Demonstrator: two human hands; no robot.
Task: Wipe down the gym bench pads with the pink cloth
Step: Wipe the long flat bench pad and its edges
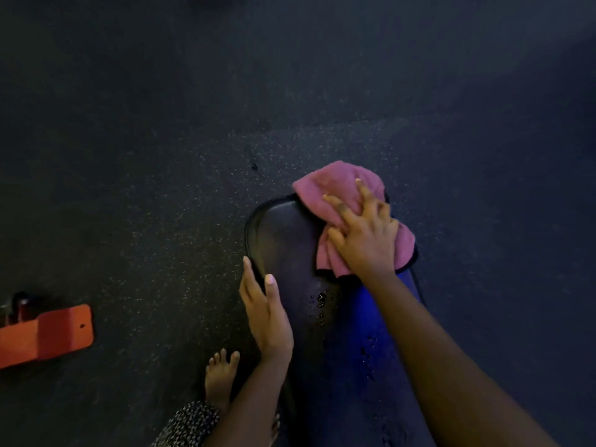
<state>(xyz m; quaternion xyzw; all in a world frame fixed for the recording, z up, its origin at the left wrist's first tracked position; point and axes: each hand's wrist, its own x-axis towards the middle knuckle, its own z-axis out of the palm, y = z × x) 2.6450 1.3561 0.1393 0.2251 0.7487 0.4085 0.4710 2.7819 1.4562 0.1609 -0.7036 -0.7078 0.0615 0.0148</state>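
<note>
At the far, rounded end of the black bench pad (pixel 283 240), the raised rim curves round from the left side toward the top, with speckled dark rubber floor (pixel 161 188) lying open beyond it on the left, ahead and on the right. An orange metal bracket (pixel 48 333) sits on the floor well apart to the left. The right hand (pixel 364 240) lies palm-down with fingers spread, pressing the pink cloth (pixel 342 191) flat against the pad's far right corner; its forearm runs diagonally in from the lower right. The left hand (pixel 264 314) rests on the pad's left edge, thumb on the top surface and fingers over the rim, gripping nothing else. The cloth is bunched, dark-edged, and overhangs the pad's far end. Water droplets (pixel 321 304) bead on the pad's glossy surface nearer the viewer. 1 bare foot (pixel 221 379) stands on the floor beside the pad.
</note>
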